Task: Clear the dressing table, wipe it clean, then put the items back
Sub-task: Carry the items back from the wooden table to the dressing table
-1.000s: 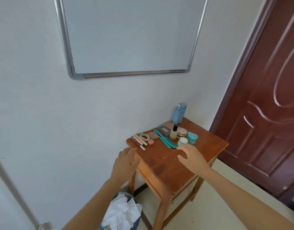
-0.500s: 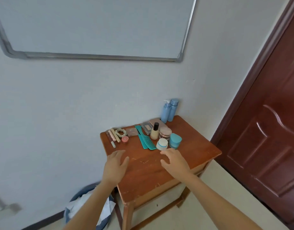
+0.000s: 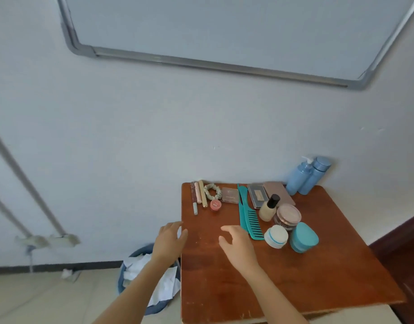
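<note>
Dressing table [image 3: 318,277] laden; left hand [image 3: 169,240] and right hand [image 3: 236,246] empty, fingers loose; bin [image 3: 140,250] under the left holds crumpled tissues [image 3: 142,265].

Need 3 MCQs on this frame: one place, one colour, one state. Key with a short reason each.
1. Where on the table do the blue bottles stand?
A. near edge
B. back right corner
C. middle

2. What colour are the combs?
A. black
B. pink
C. teal

3. What does the right hand hold?
A. nothing
B. a comb
C. a bottle

Key:
1 B: both bottles stand together at the far right corner.
2 C: both combs are plainly teal.
3 A: its fingers are loosely spread above bare wood, with nothing in them.
</note>
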The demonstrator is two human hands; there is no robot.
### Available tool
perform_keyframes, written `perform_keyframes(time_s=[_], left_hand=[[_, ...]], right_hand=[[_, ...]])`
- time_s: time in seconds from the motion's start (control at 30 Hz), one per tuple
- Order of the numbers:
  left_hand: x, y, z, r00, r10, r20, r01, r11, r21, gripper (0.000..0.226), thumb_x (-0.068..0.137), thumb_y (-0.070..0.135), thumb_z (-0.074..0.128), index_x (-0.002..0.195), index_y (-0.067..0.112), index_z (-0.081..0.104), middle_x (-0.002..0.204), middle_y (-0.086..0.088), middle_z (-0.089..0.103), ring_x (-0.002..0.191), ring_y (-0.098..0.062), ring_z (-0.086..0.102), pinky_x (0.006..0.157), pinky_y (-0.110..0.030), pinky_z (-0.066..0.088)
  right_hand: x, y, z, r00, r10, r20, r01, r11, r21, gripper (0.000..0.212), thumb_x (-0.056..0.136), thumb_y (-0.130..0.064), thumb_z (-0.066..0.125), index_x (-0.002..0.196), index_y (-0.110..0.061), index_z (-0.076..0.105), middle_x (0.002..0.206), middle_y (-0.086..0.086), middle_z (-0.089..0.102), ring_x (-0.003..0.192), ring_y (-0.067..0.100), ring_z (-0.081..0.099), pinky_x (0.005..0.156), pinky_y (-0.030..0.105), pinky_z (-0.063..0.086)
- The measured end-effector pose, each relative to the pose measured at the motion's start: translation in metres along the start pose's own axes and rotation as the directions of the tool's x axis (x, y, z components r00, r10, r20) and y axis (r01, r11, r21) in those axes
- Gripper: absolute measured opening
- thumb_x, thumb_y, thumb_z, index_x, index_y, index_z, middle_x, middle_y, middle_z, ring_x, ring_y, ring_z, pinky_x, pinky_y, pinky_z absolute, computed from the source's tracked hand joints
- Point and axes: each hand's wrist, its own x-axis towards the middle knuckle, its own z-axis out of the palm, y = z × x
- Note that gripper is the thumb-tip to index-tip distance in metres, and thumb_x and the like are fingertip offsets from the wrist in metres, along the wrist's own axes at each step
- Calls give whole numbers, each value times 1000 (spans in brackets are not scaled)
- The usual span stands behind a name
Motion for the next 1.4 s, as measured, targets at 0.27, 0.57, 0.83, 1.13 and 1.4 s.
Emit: perform_keyframes(time_s=[0.27, 0.57, 0.83, 1.13, 1.4], left_hand=[[75, 8, 12, 999, -45, 19, 45, 999, 0, 41, 96, 32, 37, 135, 18, 40, 142, -1, 41, 130, -18, 36, 106, -32, 32], [91, -14, 4, 976, -188, -112, 187, 982, -20, 40, 96, 29, 40, 133, 17, 43, 142, -2, 42, 132, -18, 34, 106, -32, 33], [94, -16, 5, 962, -217, -165, 221, 975, 2, 39, 95, 29, 40, 133, 17, 43, 140, -1, 43, 132, -17, 33, 107, -31, 31], [147, 45, 29, 979, -12, -205, 43, 989, 145, 41, 88, 33, 35, 113, 10, 58, 100, -9, 61, 96, -31, 56, 76, -39, 52], [160, 59, 47, 980, -147, -135, 172, 965, 197, 47, 92, 27, 45, 137, 17, 32, 129, -5, 45, 113, -25, 41, 88, -30, 41]], right_hand=[[86, -12, 21, 998, 0, -65, -3, 999, -49, 32, 92, -26, 51, 123, -21, 53, 124, -3, 55, 115, 12, 47, 96, 22, 39], [185, -22, 37, 989, -146, -17, 137, 955, -264, 23, 90, -22, 50, 110, -12, 57, 108, 4, 60, 101, 20, 53, 84, 29, 43], [212, -22, 56, 992, -89, 85, 116, 909, -400, 44, 89, -29, 52, 130, -19, 40, 122, 6, 57, 114, 25, 50, 91, 36, 42], [213, -17, 45, 998, -43, 44, 49, 990, -135, 48, 84, -24, 57, 128, -17, 41, 112, 6, 60, 101, 23, 56, 84, 36, 45], [198, 5, 11, 979, -186, -82, 185, 982, -20, 39, 82, -15, 61, 119, -12, 52, 100, 5, 60, 81, 19, 57, 63, 25, 42]])
